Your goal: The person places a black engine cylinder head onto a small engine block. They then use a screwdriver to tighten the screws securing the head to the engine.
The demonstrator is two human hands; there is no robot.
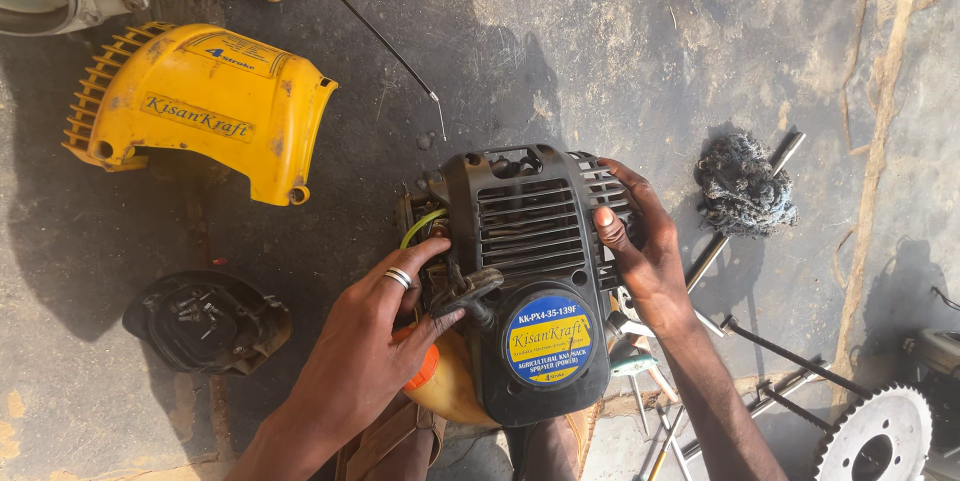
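Engine unit (535, 281), black louvred housing with round blue-yellow label, sits upright on dark concrete floor (600, 51), centre of view. Left hand (375, 341), ring on one finger, fingers closed around black starter handle (465, 291) at housing's left side. Right hand (640, 241) clasps housing's right edge, thumb on louvres. Yellow cover (200, 106) lies well apart at upper left; grey rag (742, 186) to right; sprocket (880, 436) at lower right.

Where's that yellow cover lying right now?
In the head view, the yellow cover lies on the ground at upper left, apart from both hands, left of the black engine and above a black cap.
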